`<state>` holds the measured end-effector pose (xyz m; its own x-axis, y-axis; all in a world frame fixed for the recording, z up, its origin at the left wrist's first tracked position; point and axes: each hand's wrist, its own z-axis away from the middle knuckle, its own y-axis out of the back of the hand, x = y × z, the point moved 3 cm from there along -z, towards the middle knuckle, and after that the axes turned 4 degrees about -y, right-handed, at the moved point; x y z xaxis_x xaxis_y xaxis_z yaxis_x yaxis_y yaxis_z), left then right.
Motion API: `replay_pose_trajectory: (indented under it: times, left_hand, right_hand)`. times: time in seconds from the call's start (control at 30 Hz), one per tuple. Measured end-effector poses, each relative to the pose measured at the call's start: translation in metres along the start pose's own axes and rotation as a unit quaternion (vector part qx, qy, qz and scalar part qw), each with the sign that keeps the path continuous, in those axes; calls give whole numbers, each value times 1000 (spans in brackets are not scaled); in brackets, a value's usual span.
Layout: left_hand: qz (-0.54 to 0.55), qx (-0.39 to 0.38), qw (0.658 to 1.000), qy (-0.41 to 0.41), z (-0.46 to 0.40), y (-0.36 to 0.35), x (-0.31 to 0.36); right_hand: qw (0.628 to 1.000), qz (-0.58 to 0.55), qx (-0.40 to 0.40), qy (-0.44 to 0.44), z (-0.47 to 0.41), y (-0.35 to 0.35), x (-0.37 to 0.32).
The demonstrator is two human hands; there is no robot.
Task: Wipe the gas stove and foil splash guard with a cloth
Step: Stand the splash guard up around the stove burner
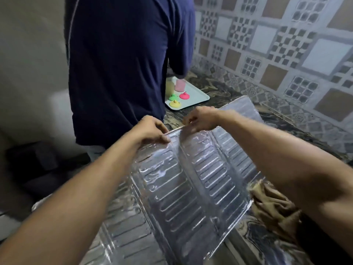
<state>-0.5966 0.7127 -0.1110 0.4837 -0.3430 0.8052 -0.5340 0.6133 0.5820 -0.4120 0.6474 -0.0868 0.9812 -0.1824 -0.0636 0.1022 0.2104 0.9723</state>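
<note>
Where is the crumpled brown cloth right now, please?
In the head view, the crumpled brown cloth lies on the marbled countertop at lower right, beside the ribbed foil splash guard's right edge, partly under the right forearm.

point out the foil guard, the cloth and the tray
foil guard (183,180): head view, ribbed middle panel.
cloth (271,205): head view, crumpled brown folds under the right forearm.
tray (198,92): head view, bare right part.

foil splash guard (183,178): shiny crinkled metal foil, embossed ribs. cloth (275,205), near right: matt brown fabric, crumpled. counter (219,90): glossy veined stone. tray (200,95), far: smooth plastic.
</note>
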Motion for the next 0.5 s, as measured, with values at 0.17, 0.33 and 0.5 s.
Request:
replay_pose_trajectory:
  times: [0.17, 0.33, 0.5]
  left_hand:
    - [-71, -69, 995, 8, 25, 43, 19]
    - [-114, -105, 986, 55, 38, 81, 25]
    - [-183, -98, 977, 41, 48, 104, 45]
  right_hand:
    - [999, 3, 41, 8, 28, 61, 11]
    - [994, 14, 104, -38, 62, 113, 47]
    - [979, 34, 173, -98, 108, 149, 86]
